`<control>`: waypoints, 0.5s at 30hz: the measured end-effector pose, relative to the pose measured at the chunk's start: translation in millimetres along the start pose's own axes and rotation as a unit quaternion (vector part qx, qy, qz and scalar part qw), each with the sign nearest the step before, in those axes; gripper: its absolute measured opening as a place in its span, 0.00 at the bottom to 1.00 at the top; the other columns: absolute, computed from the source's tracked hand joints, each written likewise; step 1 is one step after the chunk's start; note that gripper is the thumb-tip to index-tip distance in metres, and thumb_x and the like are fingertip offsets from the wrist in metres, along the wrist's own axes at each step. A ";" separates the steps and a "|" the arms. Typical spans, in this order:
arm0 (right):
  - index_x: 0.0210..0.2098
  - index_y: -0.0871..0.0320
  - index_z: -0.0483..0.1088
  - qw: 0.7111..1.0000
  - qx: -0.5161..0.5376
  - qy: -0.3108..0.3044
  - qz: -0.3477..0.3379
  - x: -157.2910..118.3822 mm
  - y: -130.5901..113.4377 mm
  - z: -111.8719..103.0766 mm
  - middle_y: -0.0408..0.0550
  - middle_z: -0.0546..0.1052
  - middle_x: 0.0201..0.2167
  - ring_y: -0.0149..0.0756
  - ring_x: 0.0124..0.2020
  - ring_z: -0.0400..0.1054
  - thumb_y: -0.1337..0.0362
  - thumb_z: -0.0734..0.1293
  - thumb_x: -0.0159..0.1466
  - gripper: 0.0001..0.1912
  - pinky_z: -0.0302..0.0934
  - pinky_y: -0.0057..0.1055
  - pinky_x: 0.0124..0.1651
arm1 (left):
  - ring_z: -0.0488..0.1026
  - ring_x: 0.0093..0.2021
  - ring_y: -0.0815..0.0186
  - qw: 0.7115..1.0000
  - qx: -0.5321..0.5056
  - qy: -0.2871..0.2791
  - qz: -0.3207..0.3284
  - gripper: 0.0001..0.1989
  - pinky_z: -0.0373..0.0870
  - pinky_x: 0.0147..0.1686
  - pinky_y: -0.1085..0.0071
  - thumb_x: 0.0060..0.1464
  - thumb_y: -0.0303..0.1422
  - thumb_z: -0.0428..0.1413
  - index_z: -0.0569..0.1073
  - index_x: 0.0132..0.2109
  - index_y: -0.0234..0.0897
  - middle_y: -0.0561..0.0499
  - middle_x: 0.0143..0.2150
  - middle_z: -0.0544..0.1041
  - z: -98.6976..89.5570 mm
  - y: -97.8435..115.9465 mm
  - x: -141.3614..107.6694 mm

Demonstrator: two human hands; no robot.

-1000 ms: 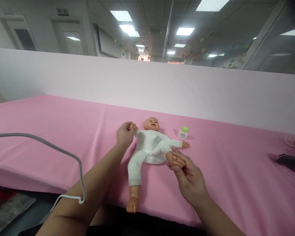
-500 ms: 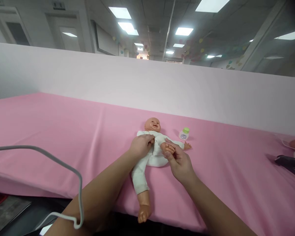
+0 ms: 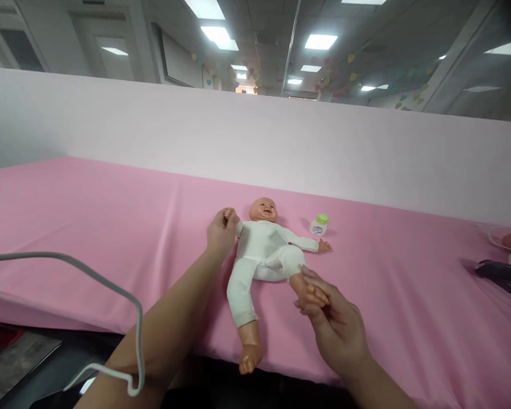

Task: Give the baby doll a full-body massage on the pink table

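A baby doll (image 3: 259, 244) in a white cloth suit lies on its back on a pink sheet (image 3: 132, 227), head toward the far side. My left hand (image 3: 222, 232) is closed round the doll's hand at the picture's left, beside its head. With my right hand (image 3: 338, 324) I grip the doll's foot (image 3: 310, 292) on the right side, thumb below and fingers behind it, the leg bent and lifted a little. The doll's other leg stretches toward me, its bare foot (image 3: 250, 358) at the sheet's near edge. Its other arm lies out to the right.
A small bottle with a green cap (image 3: 319, 225) stands right of the doll's head. A black object (image 3: 502, 272) and a clear container (image 3: 509, 241) are at the far right. A white partition (image 3: 255, 142) rises behind. A grey cable (image 3: 123, 292) hangs at lower left.
My left hand has moved left and away from the doll's chest, drawing its arm outward. My right hand has pulled the foot toward me and right, so the leg is straighter.
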State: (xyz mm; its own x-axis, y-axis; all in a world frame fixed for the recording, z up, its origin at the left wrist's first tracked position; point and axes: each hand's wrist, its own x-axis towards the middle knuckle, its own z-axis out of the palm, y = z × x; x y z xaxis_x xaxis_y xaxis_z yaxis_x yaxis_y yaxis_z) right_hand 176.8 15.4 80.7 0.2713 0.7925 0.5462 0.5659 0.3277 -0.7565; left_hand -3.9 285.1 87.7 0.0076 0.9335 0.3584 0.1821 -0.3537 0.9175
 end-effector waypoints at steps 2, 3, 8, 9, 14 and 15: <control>0.60 0.49 0.72 1.000 -0.012 -0.019 -0.020 -21.6 0.7 -4.2 0.52 0.76 0.62 0.55 0.61 0.73 0.56 0.69 0.70 0.20 0.76 0.50 0.56 | 0.78 0.50 0.61 0.993 -0.067 0.058 -0.081 0.14 0.76 0.50 0.67 0.69 0.41 0.52 0.75 0.52 0.39 0.46 0.50 0.81 -8.3 -10.3 13.5; 0.60 0.49 0.72 0.999 -0.019 -0.032 -0.032 -30.0 0.8 -5.8 0.52 0.77 0.61 0.54 0.60 0.74 0.57 0.69 0.69 0.20 0.76 0.48 0.55 | 0.78 0.50 0.62 0.985 -0.096 0.077 -0.121 0.13 0.77 0.49 0.68 0.70 0.41 0.51 0.74 0.53 0.39 0.45 0.51 0.80 -12.0 -15.5 19.8; 0.63 0.49 0.70 0.991 -0.056 -0.065 -0.107 -50.3 0.9 -7.6 0.51 0.79 0.59 0.51 0.56 0.77 0.60 0.70 0.68 0.24 0.77 0.42 0.54 | 0.80 0.50 0.62 0.956 -0.131 0.121 -0.235 0.16 0.81 0.40 0.69 0.72 0.38 0.48 0.63 0.62 0.39 0.38 0.60 0.73 -23.7 -36.4 39.0; 0.64 0.48 0.69 0.989 -0.063 -0.067 -0.116 -52.2 1.5 -7.0 0.51 0.78 0.59 0.50 0.55 0.77 0.61 0.69 0.68 0.25 0.77 0.41 0.54 | 0.80 0.49 0.62 0.950 -0.135 0.126 -0.250 0.16 0.82 0.39 0.69 0.72 0.38 0.48 0.63 0.62 0.38 0.37 0.61 0.72 -24.9 -39.2 40.6; 0.65 0.45 0.68 0.983 -0.090 -0.104 -0.125 -60.2 4.5 -2.4 0.47 0.79 0.58 0.47 0.54 0.78 0.63 0.70 0.67 0.27 0.76 0.36 0.53 | 0.82 0.46 0.60 0.937 -0.160 0.132 -0.283 0.17 0.83 0.39 0.66 0.72 0.40 0.49 0.64 0.62 0.39 0.38 0.57 0.76 -28.8 -46.0 43.0; 0.65 0.45 0.68 0.981 -0.094 -0.112 -0.125 -61.1 4.4 -1.5 0.46 0.79 0.58 0.46 0.53 0.78 0.63 0.70 0.67 0.27 0.76 0.35 0.52 | 0.82 0.46 0.60 0.935 -0.165 0.133 -0.284 0.17 0.83 0.39 0.66 0.72 0.40 0.49 0.64 0.62 0.38 0.38 0.57 0.76 -29.3 -46.0 43.0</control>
State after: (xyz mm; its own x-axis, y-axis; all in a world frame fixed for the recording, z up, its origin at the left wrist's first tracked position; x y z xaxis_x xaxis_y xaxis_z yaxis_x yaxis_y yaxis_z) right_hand 163.9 -32.4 44.5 -0.0610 0.7990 0.5982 0.7318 0.4433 -0.5176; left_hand -40.8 339.8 65.9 -0.2503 0.9444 -0.2132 -0.2312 0.1555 0.9604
